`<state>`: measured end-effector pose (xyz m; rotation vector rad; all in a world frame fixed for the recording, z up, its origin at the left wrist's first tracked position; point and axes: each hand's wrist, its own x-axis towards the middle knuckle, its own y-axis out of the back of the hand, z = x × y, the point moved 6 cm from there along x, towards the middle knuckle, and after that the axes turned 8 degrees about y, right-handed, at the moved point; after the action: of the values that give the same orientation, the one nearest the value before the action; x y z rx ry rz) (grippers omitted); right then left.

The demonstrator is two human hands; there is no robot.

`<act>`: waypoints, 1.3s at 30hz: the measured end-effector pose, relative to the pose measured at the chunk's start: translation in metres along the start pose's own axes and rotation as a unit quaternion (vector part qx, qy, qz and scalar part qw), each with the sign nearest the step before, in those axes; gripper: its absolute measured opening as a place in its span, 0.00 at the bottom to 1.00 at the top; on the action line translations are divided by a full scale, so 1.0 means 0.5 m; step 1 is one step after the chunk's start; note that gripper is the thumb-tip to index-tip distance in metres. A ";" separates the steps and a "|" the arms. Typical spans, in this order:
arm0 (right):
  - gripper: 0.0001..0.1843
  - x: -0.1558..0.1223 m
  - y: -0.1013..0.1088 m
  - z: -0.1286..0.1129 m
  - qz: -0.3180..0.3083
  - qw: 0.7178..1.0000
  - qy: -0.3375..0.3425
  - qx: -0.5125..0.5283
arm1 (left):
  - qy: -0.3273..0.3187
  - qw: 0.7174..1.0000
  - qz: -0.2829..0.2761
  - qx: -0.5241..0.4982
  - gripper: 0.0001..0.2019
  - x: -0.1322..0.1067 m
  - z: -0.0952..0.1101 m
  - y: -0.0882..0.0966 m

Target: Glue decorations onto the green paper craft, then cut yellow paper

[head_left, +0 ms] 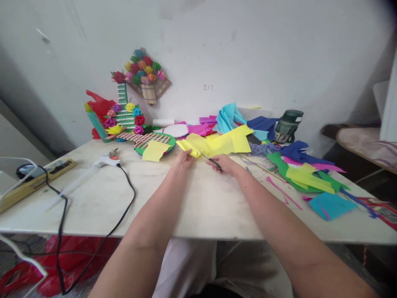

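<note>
My left hand [183,159] pinches the near edge of a folded yellow paper sheet [221,142] lying on the white table [192,198]. My right hand [225,163] is closed on a pair of scissors [208,158], whose blades point toward the yellow paper's left end. Both forearms reach forward over the table's middle.
A white glue gun [107,160] with a black cord [127,194] lies at left, near a yellow power strip [34,182]. Paper-flower crafts [127,120] stand at the back left. Coloured paper scraps [307,174] cover the right side, beside a dark green jar [288,125].
</note>
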<state>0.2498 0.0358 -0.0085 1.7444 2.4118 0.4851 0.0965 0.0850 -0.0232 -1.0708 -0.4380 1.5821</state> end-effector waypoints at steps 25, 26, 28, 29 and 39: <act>0.20 0.000 0.003 0.002 -0.020 1.000 0.009 -0.004 | 0.008 0.999 -0.004 0.036 0.14 -0.009 -0.006 -0.005; 0.20 0.000 0.003 0.001 -0.018 1.000 0.010 -0.007 | 0.007 0.999 -0.002 0.034 0.14 -0.007 -0.007 -0.005; 0.21 0.001 0.002 0.000 -0.016 1.000 0.011 -0.011 | 0.006 1.000 0.005 0.030 0.14 -0.004 -0.009 -0.002; 0.21 0.001 0.001 -0.002 -0.016 1.000 0.013 -0.011 | 0.006 1.000 0.007 0.029 0.13 -0.002 -0.009 -0.001; 0.19 -0.001 0.002 -0.003 -0.014 1.000 0.021 -0.001 | -0.002 0.999 0.009 0.047 0.13 -0.010 -0.007 -0.003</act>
<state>0.2504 0.0354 -0.0071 1.7150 2.4602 0.5256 0.1001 0.0798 -0.0220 -1.0029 -0.3531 1.6046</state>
